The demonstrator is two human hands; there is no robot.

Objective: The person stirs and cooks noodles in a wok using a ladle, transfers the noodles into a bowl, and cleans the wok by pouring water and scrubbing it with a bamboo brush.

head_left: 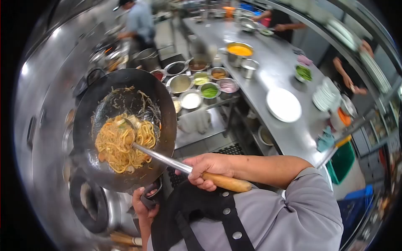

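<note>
White plates and a pot stand on the counter.

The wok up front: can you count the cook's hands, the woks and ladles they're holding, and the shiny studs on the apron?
Hands: 2, left hand and right hand
Held woks: 1
Held ladles: 1
Shiny studs in view: 3
Total: 7

Black wok, yellow-brown noodles, silver ladle, tan wooden handle.
</note>
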